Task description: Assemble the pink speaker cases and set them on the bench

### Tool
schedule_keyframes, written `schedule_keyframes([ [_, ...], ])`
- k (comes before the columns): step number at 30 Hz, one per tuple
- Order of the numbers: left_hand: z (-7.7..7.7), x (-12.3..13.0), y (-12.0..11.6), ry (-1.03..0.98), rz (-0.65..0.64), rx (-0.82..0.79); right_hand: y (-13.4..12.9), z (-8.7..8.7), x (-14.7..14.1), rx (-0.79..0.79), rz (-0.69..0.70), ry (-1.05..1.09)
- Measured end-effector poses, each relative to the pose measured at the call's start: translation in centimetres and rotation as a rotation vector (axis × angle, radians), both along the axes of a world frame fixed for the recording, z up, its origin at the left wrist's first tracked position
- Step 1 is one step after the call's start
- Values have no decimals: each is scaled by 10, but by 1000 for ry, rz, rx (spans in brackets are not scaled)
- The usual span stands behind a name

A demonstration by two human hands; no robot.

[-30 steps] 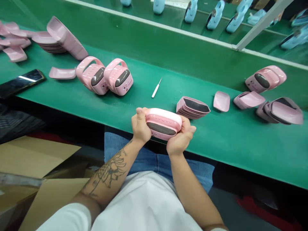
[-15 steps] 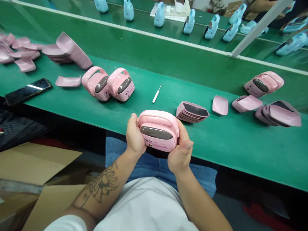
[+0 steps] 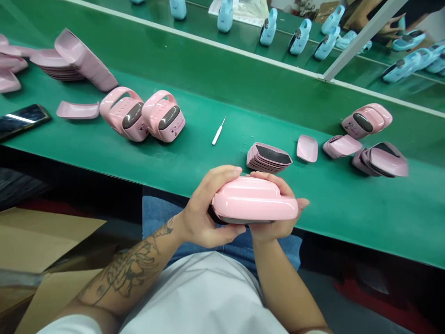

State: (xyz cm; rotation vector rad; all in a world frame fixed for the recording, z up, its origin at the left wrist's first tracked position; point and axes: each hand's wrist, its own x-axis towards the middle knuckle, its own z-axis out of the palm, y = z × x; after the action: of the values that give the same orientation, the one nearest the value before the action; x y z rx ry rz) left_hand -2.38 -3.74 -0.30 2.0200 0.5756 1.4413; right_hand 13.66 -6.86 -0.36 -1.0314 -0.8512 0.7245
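Note:
Between my two hands is a pink handled speaker-like case, held over the table's front edge. Its smooth pink side faces up and the dark window is mostly turned out of sight. My left hand grips its left end, fingers over the top and thumb below. My right hand supports the right end from beneath and behind, with some fingers hidden. Just beyond them stands a stack of pink panels with a dark inner face. A thin white-handled pick lies farther back.
Two pink cases stand left of the pick, and another pink case sits at the right. Loose pink panels and a phone lie at left. Blue cases line the far side behind a white rail, where another person's hand shows.
The pink case has been turned in my hands, so its window and printed front no longer face me. My left hand has wrapped over its top. The view has shifted slightly right.

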Motion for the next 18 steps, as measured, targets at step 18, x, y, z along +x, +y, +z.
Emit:
schedule_keyframes([
  [18, 28, -10, 58, -242, -148, -575, 67, 72, 64, -257, 362, -601],
])
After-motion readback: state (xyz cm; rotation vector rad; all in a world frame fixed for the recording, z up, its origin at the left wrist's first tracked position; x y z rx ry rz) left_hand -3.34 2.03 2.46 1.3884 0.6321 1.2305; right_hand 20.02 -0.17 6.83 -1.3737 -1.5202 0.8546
